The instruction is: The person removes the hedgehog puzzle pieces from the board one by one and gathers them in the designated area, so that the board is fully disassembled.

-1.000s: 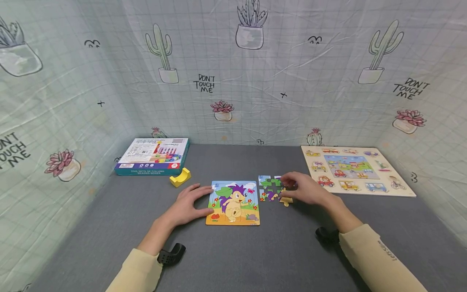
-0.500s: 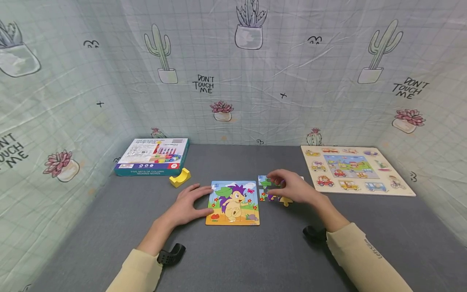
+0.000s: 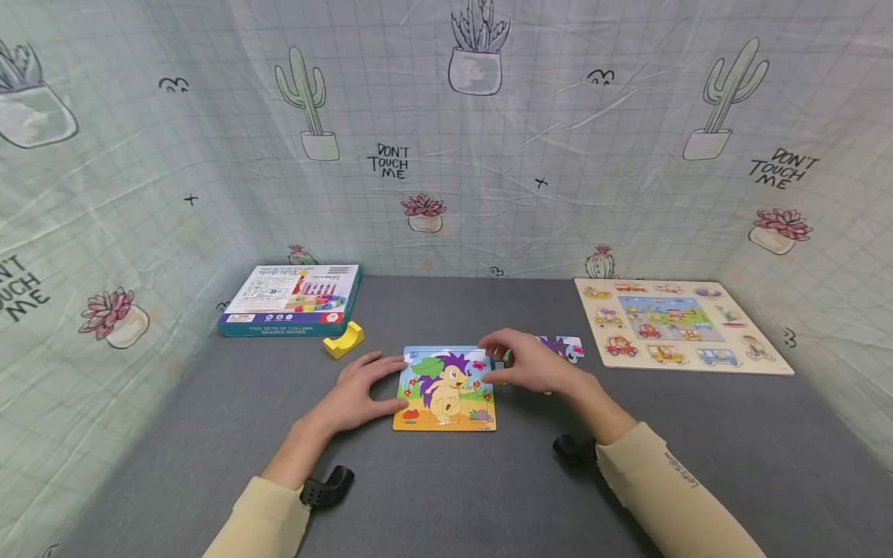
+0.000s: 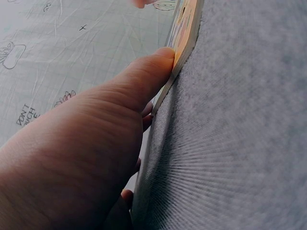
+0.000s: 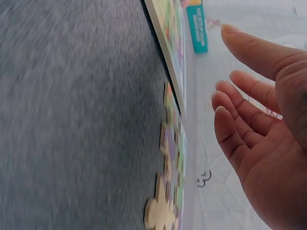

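Observation:
A square hedgehog jigsaw puzzle [image 3: 444,387] lies flat in the middle of the table. My left hand [image 3: 359,394] rests at its left edge, and in the left wrist view the thumb [image 4: 160,60] touches the board's side. Over the puzzle's upper right edge hovers my right hand [image 3: 526,363], the thumb and fingers spread apart with nothing between them. Several loose jigsaw pieces [image 3: 570,346] lie to the right of the puzzle, mostly hidden under that hand. The right wrist view shows these wooden pieces [image 5: 160,213] in a row beyond the puzzle's edge.
A flat boxed toy set [image 3: 289,301] lies at the back left, with a yellow curved block [image 3: 344,339] near its front corner. At the back right is a wooden vehicle puzzle board [image 3: 684,325]. A patterned cloth [image 3: 488,217] hangs behind the grey table.
My right hand has moved left, from over the loose pieces to the puzzle's right edge, uncovering pieces at the far right. My left hand has stayed at the puzzle's left edge.

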Demonstrator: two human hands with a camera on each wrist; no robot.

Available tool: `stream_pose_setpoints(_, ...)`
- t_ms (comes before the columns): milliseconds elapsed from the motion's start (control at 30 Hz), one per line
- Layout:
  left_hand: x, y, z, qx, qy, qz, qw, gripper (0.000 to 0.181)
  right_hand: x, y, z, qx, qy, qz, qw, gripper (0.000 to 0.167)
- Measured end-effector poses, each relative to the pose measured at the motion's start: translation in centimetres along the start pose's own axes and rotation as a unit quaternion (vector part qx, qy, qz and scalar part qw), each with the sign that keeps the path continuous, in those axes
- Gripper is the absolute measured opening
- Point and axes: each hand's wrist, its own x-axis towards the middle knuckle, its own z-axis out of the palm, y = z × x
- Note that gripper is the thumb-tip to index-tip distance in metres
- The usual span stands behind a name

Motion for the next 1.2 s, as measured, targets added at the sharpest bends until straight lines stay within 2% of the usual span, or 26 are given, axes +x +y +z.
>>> stream_pose_setpoints(133, 0.0, 0.0, 0.0, 0.001, 0.001, 0.002, 1.0000, 0.068, 0.4, -0.5, 0.5, -0.007, -0.011, -0.008, 0.9999, 0.051)
stream_pose_setpoints(467, 0.0, 0.1, 0.0, 0.000, 0.000, 0.001, 1.0000, 0.068, 1.1, -0.9, 1.6, -0.070, -0.044, -0.003, 0.9966, 0.049)
stream_pose_setpoints(733, -0.1, 0.2, 0.0, -0.002, 0.000, 0.000, 1.0000, 0.068, 1.3, -1.2, 2.3, -0.091, -0.077, 0.033, 0.9923, 0.052)
stream_pose_setpoints(967, -0.1, 0.2, 0.0, -0.001, 0.000, -0.003, 1.0000, 0.068, 1.6, -1.8, 2.8, -0.124, -0.086, 0.075, 0.9857, 0.055)
stream_pose_setpoints(1200, 0.0, 0.2, 0.0, -0.001, -0.002, -0.006, 1.0000, 0.068, 1.9, -2.2, 2.9, -0.152, -0.096, 0.090, 0.9797, 0.054)
